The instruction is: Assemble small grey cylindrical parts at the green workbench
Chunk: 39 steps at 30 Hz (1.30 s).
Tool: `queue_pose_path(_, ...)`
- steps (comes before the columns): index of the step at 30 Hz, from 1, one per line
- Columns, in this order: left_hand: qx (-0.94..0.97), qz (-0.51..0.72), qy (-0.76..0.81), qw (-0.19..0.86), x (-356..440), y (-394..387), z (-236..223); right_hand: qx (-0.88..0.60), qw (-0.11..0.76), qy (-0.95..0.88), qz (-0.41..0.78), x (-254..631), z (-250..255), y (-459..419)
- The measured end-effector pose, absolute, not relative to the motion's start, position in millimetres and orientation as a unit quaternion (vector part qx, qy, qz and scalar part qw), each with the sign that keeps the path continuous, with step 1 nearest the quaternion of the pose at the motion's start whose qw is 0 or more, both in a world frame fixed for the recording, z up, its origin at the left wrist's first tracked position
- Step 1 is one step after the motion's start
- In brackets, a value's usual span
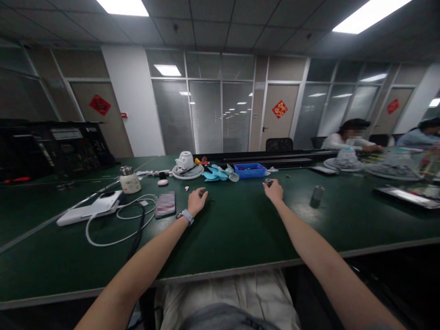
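While right hand (275,192) holds one gray piece (268,182), one cylinder (318,192) stands apart.

The standing cylinder (318,192) looks metallic, the tabletop (233,238) smoothly glossy.

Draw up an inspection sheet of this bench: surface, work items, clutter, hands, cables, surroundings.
Surface: green tabletop, with a pale sheen at right.
Work items: small grey cylinder in the right hand; standing grey cylinder farther right.
Clutter: blue basket, light-blue fan blades, white fan housing, cream bottle.
Hands: right grips its cylinder; left hand near the tabletop, contents unclear.
Cables: white cable looped at left, black cable beside it.
Surroundings: two people at right, black chair beyond the table.
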<state>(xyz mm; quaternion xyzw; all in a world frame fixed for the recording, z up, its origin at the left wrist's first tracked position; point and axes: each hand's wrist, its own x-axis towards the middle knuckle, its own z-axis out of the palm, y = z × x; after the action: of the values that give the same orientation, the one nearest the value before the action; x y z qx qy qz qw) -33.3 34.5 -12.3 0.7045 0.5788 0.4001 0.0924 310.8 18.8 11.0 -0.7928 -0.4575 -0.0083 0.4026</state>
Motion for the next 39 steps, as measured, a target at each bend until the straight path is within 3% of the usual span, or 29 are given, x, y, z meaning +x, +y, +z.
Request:
queue_pose_path(5,0.685,0.429,0.578,0.111,-34.3,38.0,-15.0,-0.820,0.384,-0.423,0.046,320.9,4.7,17.7)
queue_pose_path(8,0.664,0.445,0.588,0.125,-33.8,37.0,-14.0,-0.802,0.410,-0.432,-0.049,302.8,9.5,13.5)
queue_pose_path(11,0.650,0.453,0.596,0.130,-33.5,35.9,-12.8,-0.701,0.415,-0.560,-0.152,260.7,16.2,5.2)
queue_pose_path(15,0.650,0.454,0.596,0.129,-32.8,34.0,-12.1,-0.478,0.330,-0.811,-0.073,187.2,12.4,-6.0)
queue_pose_path(19,0.655,0.453,0.593,0.116,-31.2,31.6,-12.0,-0.382,0.251,-0.890,0.006,142.7,-3.2,-8.9)
queue_pose_path(27,0.670,0.430,0.591,0.128,-30.0,29.1,-10.9,-0.432,0.293,-0.853,0.017,160.7,4.4,-6.6)
queue_pose_path(34,0.678,0.424,0.587,0.132,-30.6,31.1,-11.9,-0.569,0.450,-0.679,-0.112,281.4,39.0,10.6)
queue_pose_path(39,0.680,0.419,0.587,0.129,-31.5,33.7,-14.5,-0.652,0.463,-0.592,-0.099,342.9,35.8,18.2)
